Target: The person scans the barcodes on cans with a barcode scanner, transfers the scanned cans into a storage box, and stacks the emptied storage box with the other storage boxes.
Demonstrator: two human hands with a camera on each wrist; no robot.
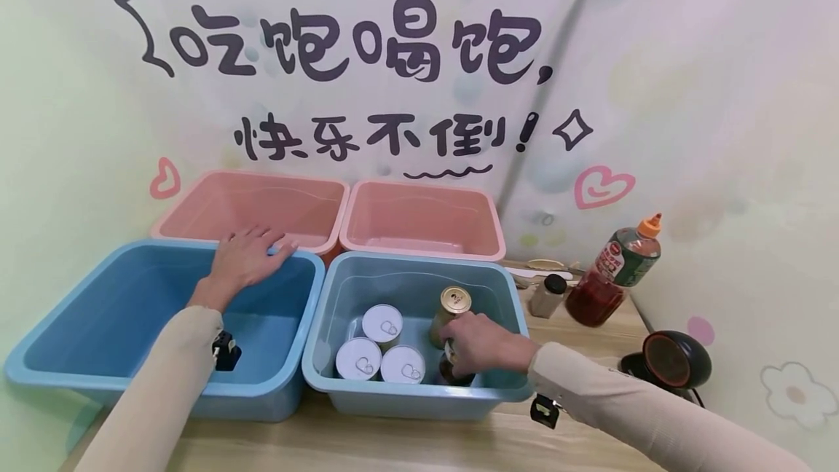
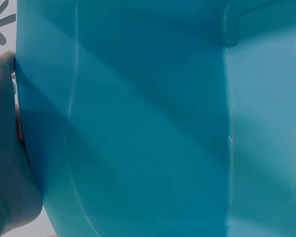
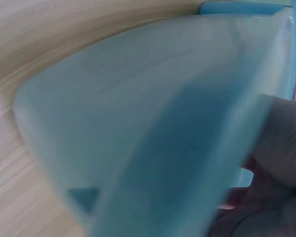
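Note:
In the head view my left hand [image 1: 247, 257] rests over the back rim of the left blue bin [image 1: 314, 290], its fingers stretched toward the pink bin behind. The left wrist view shows part of this hand [image 2: 10, 158] against the bin wall. My right hand [image 1: 481, 344] reaches into the right blue bin [image 1: 419, 405] and grips a dark can [image 1: 457, 376], mostly hidden by the fingers. Right beside it stands a gold-topped can [image 1: 454, 304]. To the left are white-lidded pull-tab tins [image 1: 382, 324]. In the right wrist view the hand [image 3: 281, 163] is partly behind the bin wall.
Two pink bins [image 1: 262, 191] [image 1: 426, 199] stand behind the blue ones. On the right are a sauce bottle [image 1: 612, 272] with an orange cap, a small black-capped jar [image 1: 548, 296], some cutlery [image 1: 537, 274] and a round black device [image 1: 675, 359]. A printed cloth hangs behind.

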